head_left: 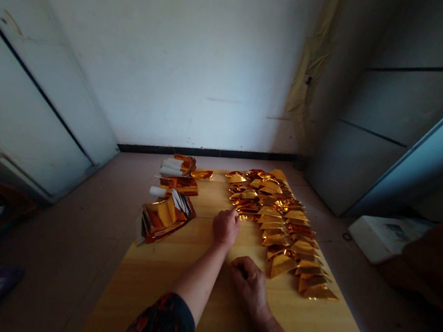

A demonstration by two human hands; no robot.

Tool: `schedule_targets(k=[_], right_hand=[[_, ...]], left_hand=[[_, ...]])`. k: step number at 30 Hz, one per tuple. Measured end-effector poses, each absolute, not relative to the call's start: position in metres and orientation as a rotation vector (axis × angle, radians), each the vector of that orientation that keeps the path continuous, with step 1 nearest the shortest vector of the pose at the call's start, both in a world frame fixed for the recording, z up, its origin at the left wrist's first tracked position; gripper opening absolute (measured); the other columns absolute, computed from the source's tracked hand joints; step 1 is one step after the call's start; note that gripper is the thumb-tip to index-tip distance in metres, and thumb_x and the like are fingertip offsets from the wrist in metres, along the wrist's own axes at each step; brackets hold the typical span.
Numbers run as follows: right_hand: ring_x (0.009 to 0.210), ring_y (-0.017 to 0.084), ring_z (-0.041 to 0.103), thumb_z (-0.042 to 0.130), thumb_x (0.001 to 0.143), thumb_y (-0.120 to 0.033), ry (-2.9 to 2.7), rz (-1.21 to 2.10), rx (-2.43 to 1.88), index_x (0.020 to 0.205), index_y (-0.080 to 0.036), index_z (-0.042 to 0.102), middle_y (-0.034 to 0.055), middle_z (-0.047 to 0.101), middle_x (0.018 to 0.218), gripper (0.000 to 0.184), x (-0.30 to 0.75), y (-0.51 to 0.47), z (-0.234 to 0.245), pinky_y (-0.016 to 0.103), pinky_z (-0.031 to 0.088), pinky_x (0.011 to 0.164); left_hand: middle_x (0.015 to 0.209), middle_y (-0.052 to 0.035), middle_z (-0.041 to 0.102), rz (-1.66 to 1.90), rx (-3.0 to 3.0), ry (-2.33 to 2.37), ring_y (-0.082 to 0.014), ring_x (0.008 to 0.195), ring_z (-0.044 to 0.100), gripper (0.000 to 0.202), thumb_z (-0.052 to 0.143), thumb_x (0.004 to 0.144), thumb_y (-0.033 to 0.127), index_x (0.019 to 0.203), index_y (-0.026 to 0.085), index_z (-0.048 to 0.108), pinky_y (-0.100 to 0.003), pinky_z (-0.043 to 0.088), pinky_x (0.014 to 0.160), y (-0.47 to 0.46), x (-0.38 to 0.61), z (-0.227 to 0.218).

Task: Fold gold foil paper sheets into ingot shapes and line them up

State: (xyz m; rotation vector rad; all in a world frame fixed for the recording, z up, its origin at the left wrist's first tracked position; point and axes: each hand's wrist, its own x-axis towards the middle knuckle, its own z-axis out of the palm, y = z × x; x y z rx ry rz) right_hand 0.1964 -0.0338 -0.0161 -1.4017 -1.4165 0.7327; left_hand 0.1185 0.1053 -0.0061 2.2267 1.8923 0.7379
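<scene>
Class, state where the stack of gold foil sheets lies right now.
In the head view, the stack of gold foil sheets lies at the left of the wooden table, just left of the left hand.

One tabletop [190,286] carries three piles of gold foil sheets [165,215], three white rolls [172,164] and one long band of folded gold foil ingots [279,221], too overlapped to count. Two hands: left hand [225,227], right hand [249,283].

Folded gold-foil pieces [280,216] lay overlapping in a long shiny row, rt side; foil sheets [165,215] sat stacked, tilted, at left.
</scene>
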Motion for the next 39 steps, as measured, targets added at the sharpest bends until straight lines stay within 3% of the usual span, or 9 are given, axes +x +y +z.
schedule_targets(k=[5, 11, 16, 19, 22, 25, 29, 33, 39], right_hand=[[0.063, 0.014, 0.057, 0.050, 0.073, -0.022, -1.428, 0.706, -1.406, 0.074, -0.018, 0.063, 0.0016, 0.063, 0.069, 0.013, 0.197, -0.031, -0.019, 0.021, 0.044, 0.058], [0.066, 0.016, 0.059, 0.050, 0.071, -0.024, -1.425, 0.709, -1.392, 0.074, -0.019, 0.062, 0.0026, 0.064, 0.070, 0.014, 0.199, -0.028, -0.023, 0.022, 0.046, 0.060], [0.068, 0.018, 0.060, 0.051, 0.071, -0.027, -1.425, 0.734, -1.380, 0.074, -0.019, 0.062, 0.0034, 0.064, 0.071, 0.014, 0.200, -0.025, -0.022, 0.024, 0.047, 0.062], [0.069, 0.018, 0.060, 0.051, 0.071, -0.029, -1.422, 0.737, -1.383, 0.073, -0.019, 0.062, 0.0038, 0.065, 0.071, 0.015, 0.200, -0.024, -0.022, 0.025, 0.047, 0.062], [0.069, 0.019, 0.060, 0.051, 0.070, -0.030, -1.426, 0.726, -1.367, 0.073, -0.019, 0.062, 0.0041, 0.065, 0.071, 0.016, 0.200, -0.022, -0.023, 0.026, 0.048, 0.063], [0.069, 0.019, 0.060, 0.051, 0.069, -0.029, -1.428, 0.723, -1.356, 0.073, -0.019, 0.062, 0.0040, 0.065, 0.071, 0.016, 0.201, -0.021, -0.024, 0.026, 0.048, 0.063], [0.067, 0.018, 0.060, 0.050, 0.069, -0.030, -1.436, 0.711, -1.352, 0.071, -0.019, 0.062, 0.0036, 0.065, 0.069, 0.016, 0.200, -0.021, -0.025, 0.025, 0.048, 0.061], [0.066, 0.018, 0.060, 0.050, 0.070, -0.029, -1.449, 0.685, -1.356, 0.072, -0.019, 0.062, 0.0036, 0.065, 0.069, 0.016, 0.200, -0.020, -0.026, 0.025, 0.047, 0.060], [0.066, 0.018, 0.060, 0.050, 0.072, -0.029, -1.465, 0.670, -1.353, 0.071, -0.019, 0.062, 0.0034, 0.065, 0.069, 0.016, 0.199, -0.021, -0.022, 0.025, 0.047, 0.060]], left_hand=[[0.086, -0.0040, 0.068, 0.805, 2.173, 1.849, -0.0188, 0.086, 0.057, 0.016, 0.057, 0.078, 0.019, 0.092, 0.020, 0.065, -0.027, 0.040, 0.076, 0.095, 0.102, -0.009], [0.078, -0.0030, 0.066, 0.961, 2.153, 1.784, -0.0163, 0.081, 0.057, 0.014, 0.053, 0.076, 0.010, 0.075, 0.018, 0.064, -0.025, 0.042, 0.075, 0.068, 0.061, -0.016], [0.080, -0.0027, 0.064, 1.207, 2.098, 1.876, -0.0156, 0.080, 0.058, 0.011, 0.053, 0.078, 0.013, 0.078, 0.019, 0.063, -0.026, 0.045, 0.078, 0.052, 0.012, -0.008], [0.093, -0.0059, 0.063, 1.240, 1.986, 2.081, -0.0185, 0.089, 0.059, 0.012, 0.055, 0.080, 0.020, 0.088, 0.019, 0.063, -0.029, 0.046, 0.082, 0.057, -0.015, 0.004], [0.109, -0.0109, 0.061, 1.036, 1.901, 2.258, -0.0229, 0.105, 0.056, 0.032, 0.059, 0.077, 0.022, 0.108, 0.016, 0.059, -0.032, 0.044, 0.092, 0.071, -0.028, 0.019], [0.116, -0.0171, 0.059, 0.760, 1.792, 2.353, -0.0255, 0.109, 0.056, 0.039, 0.056, 0.080, 0.022, 0.116, 0.010, 0.054, -0.033, 0.043, 0.092, 0.088, -0.029, 0.031], [0.113, -0.0199, 0.061, 0.442, 1.681, 2.380, -0.0278, 0.104, 0.059, 0.039, 0.049, 0.085, 0.033, 0.116, 0.009, 0.054, -0.035, 0.046, 0.085, 0.104, -0.025, 0.037], [0.110, -0.0169, 0.063, 0.284, 1.664, 2.362, -0.0278, 0.096, 0.063, 0.025, 0.047, 0.085, 0.024, 0.104, 0.015, 0.060, -0.035, 0.049, 0.076, 0.107, -0.025, 0.030], [0.107, -0.0160, 0.064, 0.343, 1.759, 2.372, -0.0234, 0.089, 0.065, 0.026, 0.040, 0.086, 0.017, 0.103, 0.016, 0.061, -0.031, 0.049, 0.072, 0.094, -0.025, 0.017]])
